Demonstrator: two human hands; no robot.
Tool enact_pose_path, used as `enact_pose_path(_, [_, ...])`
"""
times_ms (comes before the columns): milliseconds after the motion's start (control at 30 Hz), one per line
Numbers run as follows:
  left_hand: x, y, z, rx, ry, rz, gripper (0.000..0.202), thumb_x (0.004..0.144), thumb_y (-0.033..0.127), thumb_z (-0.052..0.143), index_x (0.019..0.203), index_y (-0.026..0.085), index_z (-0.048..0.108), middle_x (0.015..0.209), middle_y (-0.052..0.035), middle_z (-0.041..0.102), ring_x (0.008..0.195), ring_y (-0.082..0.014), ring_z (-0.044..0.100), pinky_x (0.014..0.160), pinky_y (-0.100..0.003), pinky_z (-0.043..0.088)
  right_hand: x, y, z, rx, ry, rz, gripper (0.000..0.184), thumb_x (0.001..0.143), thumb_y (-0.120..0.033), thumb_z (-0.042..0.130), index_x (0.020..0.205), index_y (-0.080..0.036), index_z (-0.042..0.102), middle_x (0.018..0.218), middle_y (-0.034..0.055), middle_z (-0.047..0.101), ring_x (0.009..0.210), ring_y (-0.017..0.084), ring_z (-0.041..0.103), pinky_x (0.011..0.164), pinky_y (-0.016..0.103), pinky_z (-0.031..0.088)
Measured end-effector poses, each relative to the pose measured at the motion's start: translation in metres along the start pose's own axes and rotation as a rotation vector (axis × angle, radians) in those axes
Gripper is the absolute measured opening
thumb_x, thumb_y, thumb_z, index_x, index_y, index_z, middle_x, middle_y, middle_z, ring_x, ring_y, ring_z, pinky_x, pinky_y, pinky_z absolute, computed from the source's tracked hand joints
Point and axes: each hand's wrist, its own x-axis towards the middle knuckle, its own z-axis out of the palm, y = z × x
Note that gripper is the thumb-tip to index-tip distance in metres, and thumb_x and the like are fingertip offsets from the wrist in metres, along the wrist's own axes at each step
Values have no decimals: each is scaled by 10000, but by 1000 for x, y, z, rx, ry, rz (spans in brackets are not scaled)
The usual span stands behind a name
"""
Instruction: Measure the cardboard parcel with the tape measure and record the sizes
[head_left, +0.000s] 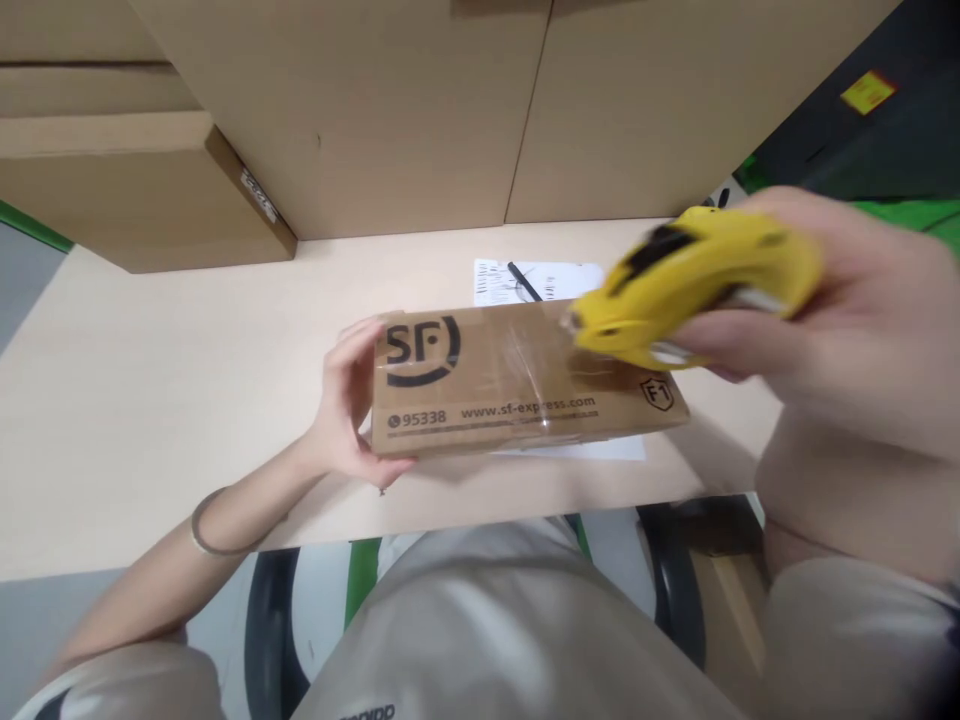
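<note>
A brown cardboard box (491,385) printed with "SF" and a web address is in the middle of the view, with clear tape across its upper face. My left hand (341,405) grips the box's left end, thumb at the near edge and fingers on the far side. In my right hand (847,310) is a yellow utility knife (675,285) with a black part on top, held over the right part of the box. Its tip points left toward the tape. Blur keeps me from telling whether the tip touches the box.
Behind the box lie a printed paper sheet (491,280) and a black pen (523,281) on the pale table (187,400). Large cardboard boxes (405,130) line the table's far side, and another carton (150,195) stands at back left. Chair armrests (274,620) flank my body.
</note>
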Motion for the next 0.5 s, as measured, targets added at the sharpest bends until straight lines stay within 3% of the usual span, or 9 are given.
enact_pose_path(133, [-9, -4, 6, -23, -65, -141, 1490, 643, 952, 778, 1738, 420, -81, 1688, -192, 439, 1526, -441, 560, 1192, -645, 563, 35, -38, 43, -97, -219, -227, 371, 922, -531, 825, 1038, -221, 657, 933, -10, 697, 793, 151, 597, 780, 315, 466])
enact_pose_path(267, [-18, -5, 9, 42, -67, -209, 1623, 560, 1052, 721, 1692, 430, -261, 1786, -212, 307, 1602, -457, 482, 1230, -665, 522, 62, -46, 74, -180, -466, -442, 342, 1019, -540, 689, 1088, -215, 608, 977, 3, 691, 882, 169, 622, 823, 300, 437])
enact_pose_path(400, [-26, -13, 6, 38, -76, -170, 1591, 552, 1020, 767, 1695, 485, -202, 1793, -192, 298, 1594, -471, 480, 1210, -717, 517, 68, -43, 77, -229, -556, -451, 319, 995, -494, 724, 1062, -205, 605, 993, 33, 700, 895, 187, 622, 788, 317, 406])
enact_pose_path(500, [-22, -15, 2, 55, -87, -74, 1417, 529, 985, 813, 1688, 489, 166, 1701, -164, 417, 1567, -514, 479, 1207, -773, 482, 61, -29, 50, -279, -520, -404, 325, 964, -500, 771, 1062, -220, 636, 915, 14, 690, 799, 182, 597, 720, 343, 399])
